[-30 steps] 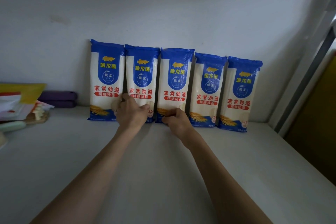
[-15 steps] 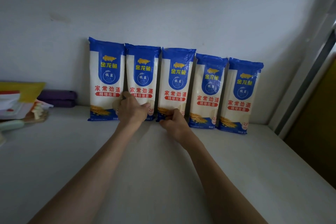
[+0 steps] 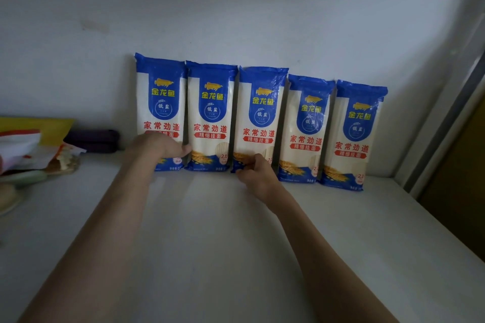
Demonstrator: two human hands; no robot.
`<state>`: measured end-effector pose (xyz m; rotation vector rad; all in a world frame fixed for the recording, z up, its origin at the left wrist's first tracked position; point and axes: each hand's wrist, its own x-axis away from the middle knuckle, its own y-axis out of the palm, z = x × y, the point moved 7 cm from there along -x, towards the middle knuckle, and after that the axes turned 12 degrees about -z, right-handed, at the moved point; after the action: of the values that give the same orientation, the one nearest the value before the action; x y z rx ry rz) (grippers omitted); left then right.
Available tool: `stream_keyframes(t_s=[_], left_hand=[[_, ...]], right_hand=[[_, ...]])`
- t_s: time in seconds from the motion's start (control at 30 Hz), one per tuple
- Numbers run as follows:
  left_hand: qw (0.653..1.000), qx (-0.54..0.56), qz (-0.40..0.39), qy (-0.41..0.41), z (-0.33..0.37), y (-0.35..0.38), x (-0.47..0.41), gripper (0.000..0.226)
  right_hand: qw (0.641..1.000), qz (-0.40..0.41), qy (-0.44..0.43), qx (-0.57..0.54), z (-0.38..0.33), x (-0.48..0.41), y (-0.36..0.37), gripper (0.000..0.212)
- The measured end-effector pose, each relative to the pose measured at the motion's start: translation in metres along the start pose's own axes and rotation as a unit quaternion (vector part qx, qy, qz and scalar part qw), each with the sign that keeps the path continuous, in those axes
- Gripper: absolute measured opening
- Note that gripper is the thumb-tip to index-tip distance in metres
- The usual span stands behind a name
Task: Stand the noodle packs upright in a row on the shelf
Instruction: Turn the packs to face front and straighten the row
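Five blue-and-white plastic noodle packs [image 3: 210,113] stand upright in a row at the far edge of the white shelf [image 3: 210,231], leaning on the wall [image 3: 236,8]. The right hand [image 3: 256,173] pinches the lower edge of the middle pack [image 3: 259,118]. The left hand [image 3: 154,147], blurred, lies over the lower part of the leftmost pack [image 3: 160,92]; whether it grips cannot be told.

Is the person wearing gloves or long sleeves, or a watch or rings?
No. The left hand and right hand are bare: no gloves, no rings that show. The left forearm and right forearm are bare too, right to the picture's edge: no sleeve, watch or bracelet.
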<state>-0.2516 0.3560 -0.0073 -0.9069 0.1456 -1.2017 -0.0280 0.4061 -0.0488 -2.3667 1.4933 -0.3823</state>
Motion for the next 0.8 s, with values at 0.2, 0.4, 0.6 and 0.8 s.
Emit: stream_keyframes(t_s=[0.2, 0.4, 0.6, 0.8], left_hand=[[0.982, -0.010, 0.187, 0.012, -0.011, -0.006, -0.008, 0.057], [0.972, -0.029, 0.235, 0.016, -0.009, -0.003, -0.004, 0.058], [0.969, -0.014, 0.247, 0.021, -0.009, -0.003, -0.005, 0.056], [0.987, 0.054, 0.142, 0.053, -0.002, -0.013, -0.014, 0.054]], right_hand=[[1.000, -0.016, -0.002, -0.012, -0.002, 0.003, -0.002, 0.043], [1.000, -0.022, 0.007, -0.017, -0.002, 0.003, 0.000, 0.043], [0.997, 0.013, 0.021, -0.071, -0.007, 0.008, -0.021, 0.015], [0.962, 0.248, 0.069, -0.090, 0.013, 0.032, -0.068, 0.017]])
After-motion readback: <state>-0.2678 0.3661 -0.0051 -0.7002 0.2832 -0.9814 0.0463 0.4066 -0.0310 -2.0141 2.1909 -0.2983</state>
